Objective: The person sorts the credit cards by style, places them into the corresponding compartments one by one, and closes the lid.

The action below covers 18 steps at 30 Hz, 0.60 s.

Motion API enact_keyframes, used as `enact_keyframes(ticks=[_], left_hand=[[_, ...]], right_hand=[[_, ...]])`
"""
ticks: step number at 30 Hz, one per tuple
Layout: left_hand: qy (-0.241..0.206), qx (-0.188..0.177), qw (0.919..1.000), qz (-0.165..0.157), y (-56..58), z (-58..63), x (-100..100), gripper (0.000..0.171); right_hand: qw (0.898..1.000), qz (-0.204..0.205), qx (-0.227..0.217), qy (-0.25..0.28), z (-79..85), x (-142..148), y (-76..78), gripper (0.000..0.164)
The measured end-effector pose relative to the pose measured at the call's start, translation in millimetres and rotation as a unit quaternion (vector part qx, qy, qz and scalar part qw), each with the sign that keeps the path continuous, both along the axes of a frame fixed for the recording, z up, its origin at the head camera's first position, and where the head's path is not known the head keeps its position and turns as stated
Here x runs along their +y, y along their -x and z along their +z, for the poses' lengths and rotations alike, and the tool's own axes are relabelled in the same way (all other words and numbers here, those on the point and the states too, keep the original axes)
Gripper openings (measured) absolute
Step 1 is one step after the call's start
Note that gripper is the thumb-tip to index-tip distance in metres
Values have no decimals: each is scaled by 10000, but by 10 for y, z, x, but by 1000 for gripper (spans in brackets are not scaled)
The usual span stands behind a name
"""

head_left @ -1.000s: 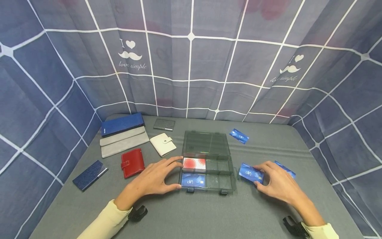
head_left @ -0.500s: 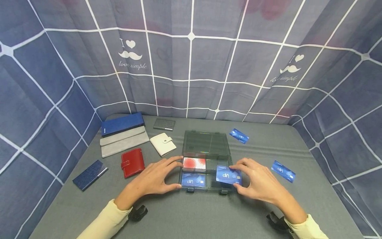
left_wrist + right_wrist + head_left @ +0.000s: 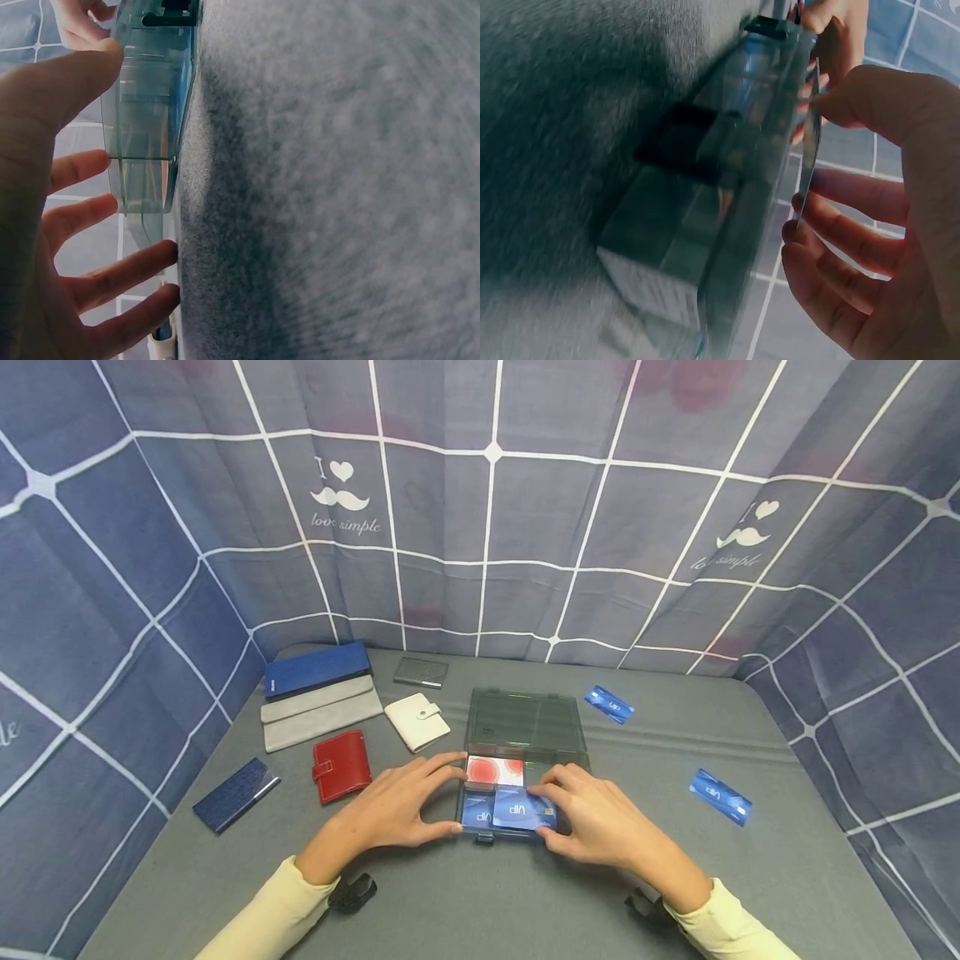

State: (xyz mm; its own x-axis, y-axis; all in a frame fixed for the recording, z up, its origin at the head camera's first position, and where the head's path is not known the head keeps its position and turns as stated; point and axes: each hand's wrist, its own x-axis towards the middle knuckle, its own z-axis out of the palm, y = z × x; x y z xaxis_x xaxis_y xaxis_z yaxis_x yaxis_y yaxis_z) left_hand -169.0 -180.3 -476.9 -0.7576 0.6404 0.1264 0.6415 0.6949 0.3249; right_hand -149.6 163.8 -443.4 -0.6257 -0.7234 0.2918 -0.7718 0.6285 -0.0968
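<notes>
Right hand (image 3: 600,817) pinches a blue VIP card (image 3: 516,810) between thumb and fingertips over the front row of a see-through box (image 3: 139,124), partly covering the lower card (image 3: 474,810) in the front-left compartment. Left hand (image 3: 393,808) has its fingers spread apart, touching the box's left side, thumb at the front-left corner. On the table (image 3: 465,906), 2 loose cards lie right of the box: the far card (image 3: 609,704) towards the back edge, the near card (image 3: 720,796) towards the right edge.
</notes>
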Motion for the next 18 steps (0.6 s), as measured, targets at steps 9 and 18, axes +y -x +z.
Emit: enact_keyframes(ticks=[9, 18], left_hand=[[38, -13, 10000, 11, -11, 16, -3, 72], [55, -59, 10000, 7, -3, 18, 7, 73]], right_hand=[[9995, 157, 109, -265, -29, -202, 21, 47], [9993, 188, 280, -143, -70, -266, 60, 43]])
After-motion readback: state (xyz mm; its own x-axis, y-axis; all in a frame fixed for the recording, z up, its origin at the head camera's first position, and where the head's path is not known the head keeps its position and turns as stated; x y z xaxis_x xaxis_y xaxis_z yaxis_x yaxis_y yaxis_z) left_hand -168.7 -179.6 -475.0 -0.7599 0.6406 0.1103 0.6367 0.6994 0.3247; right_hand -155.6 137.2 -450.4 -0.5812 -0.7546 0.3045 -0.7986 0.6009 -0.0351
